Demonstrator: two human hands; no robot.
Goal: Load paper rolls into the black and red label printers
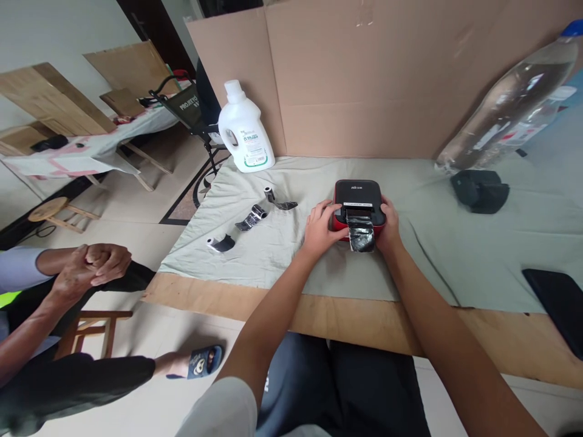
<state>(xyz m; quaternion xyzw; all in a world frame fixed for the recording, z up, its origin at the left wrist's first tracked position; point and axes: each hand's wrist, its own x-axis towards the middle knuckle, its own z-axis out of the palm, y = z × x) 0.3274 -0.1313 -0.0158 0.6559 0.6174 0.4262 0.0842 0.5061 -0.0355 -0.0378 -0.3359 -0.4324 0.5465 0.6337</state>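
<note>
A small black and red label printer sits on the cloth-covered table in front of me. From its front slot hangs a strip of glossy black label tape. My left hand grips the printer's left side, its thumb low by the strip. On the opposite side my right hand wraps round the printer's edge. Left of the printer lie a black-and-white label roll, a second roll and a third roll, each partly unwound.
A white detergent bottle stands at the back left before a cardboard panel. Large clear bottles and a dark object are at right, a black phone-like slab near the front edge. Another person's clasped hands are at left.
</note>
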